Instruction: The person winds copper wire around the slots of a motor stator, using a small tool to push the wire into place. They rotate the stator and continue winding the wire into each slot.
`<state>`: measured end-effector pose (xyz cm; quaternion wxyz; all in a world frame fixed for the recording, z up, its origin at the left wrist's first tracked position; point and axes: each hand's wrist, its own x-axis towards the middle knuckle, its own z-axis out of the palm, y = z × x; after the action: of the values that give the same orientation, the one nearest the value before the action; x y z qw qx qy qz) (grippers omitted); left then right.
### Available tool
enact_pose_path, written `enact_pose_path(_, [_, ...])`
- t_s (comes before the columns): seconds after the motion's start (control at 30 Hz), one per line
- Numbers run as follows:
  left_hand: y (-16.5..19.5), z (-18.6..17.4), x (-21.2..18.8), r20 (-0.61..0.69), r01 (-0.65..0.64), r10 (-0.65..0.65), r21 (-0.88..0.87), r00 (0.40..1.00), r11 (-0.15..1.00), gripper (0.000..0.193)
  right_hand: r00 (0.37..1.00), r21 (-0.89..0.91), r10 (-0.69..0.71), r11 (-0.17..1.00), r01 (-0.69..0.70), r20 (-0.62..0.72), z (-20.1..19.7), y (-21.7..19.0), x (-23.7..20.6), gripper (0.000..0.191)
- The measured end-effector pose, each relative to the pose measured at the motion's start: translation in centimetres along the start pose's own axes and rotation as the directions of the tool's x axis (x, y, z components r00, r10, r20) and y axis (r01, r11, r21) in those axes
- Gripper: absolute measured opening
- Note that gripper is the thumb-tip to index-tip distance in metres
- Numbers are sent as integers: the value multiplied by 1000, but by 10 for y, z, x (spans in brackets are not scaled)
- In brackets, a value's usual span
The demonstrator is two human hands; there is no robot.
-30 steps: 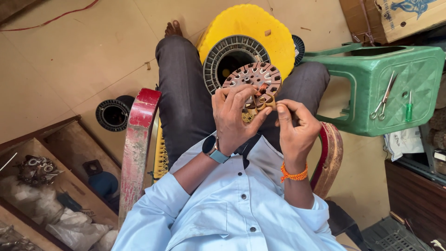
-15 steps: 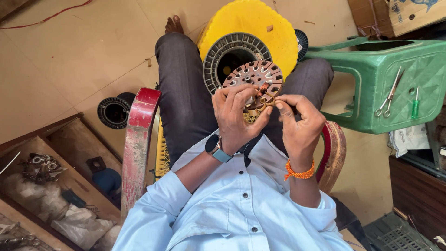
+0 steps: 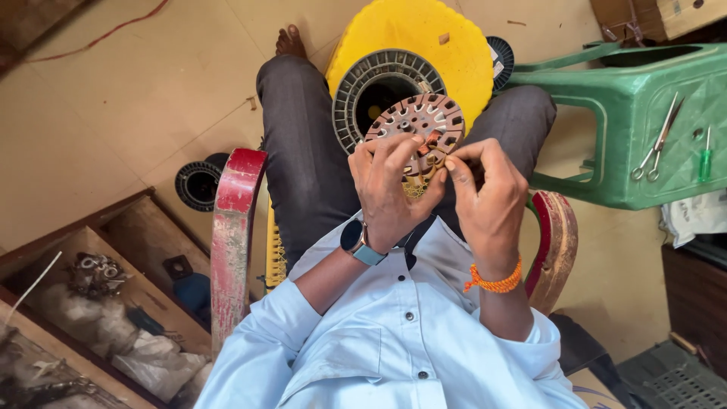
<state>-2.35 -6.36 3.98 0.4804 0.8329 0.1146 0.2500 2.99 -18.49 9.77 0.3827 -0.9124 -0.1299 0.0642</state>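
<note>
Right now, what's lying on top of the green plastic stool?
On the green plastic stool lie a pair of scissors and a green-handled screwdriver. Its far right end runs out of the picture, so anything there cannot be seen.

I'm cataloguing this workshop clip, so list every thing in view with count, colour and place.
slotted disc: 1, rusty brown, held up in both hands over the lap
yellow stool: 1, yellow, on floor between the legs
ribbed ring: 1, grey, leaning on the yellow stool
black ring: 1, black, on floor at left
green stool: 1, green, at right
scissors: 1, steel, on green stool
screwdriver: 1, green handle, on green stool
wooden tray: 1, brown, lower left, holding parts
chair arms: 2, red, beside the person
left hand: grips the disc, watch on wrist
right hand: fingertips at disc, orange wristband
</note>
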Motion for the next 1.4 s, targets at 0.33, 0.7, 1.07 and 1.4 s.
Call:
enact_pose_path(0.33, [7,-7,8,48,-84,77,179,996,980,32,980,518,193,834,-188,45,24,45,0,44])
enact_pose_path(0.7, [2,6,-1,-23,50,-48,82,999,995,25,987,690,160,715,-118,3,61,64,-8,38])
enact_pose_path(1.07, [5,-7,16,127,128,-126,-7,984,992,27,963,902,230,371,-222,142,78,56,-22,32])
enact_pose_path(1.4, [8,-14,21,210,237,-223,-45,952,970,20,949,769,304,625,-137,-78,69,36,-20,23])
